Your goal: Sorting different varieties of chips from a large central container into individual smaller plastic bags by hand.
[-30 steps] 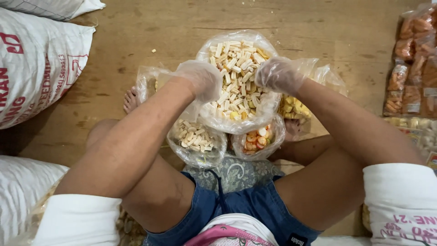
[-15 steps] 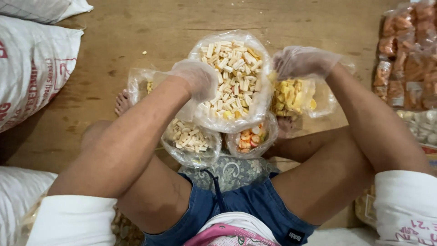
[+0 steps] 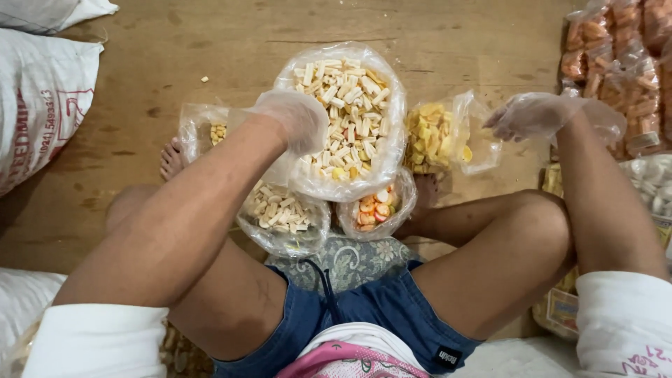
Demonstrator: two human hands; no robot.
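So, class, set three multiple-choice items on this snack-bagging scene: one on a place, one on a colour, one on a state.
1. Where is the large clear plastic bag of pale stick snacks?
A on a shelf
B on the wooden floor
C on a lap

2. What colour are the shorts?
A blue
B red
C white

3. What covers the left hand and right hand?
A nothing
B wool mittens
C thin clear gloves

Key: 1 B, boards lie under it; 2 A, blue cloth; 3 C, plastic film wraps both.

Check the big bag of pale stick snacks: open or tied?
Open: the big clear bag has its mouth spread wide, pale stick snacks exposed on top.
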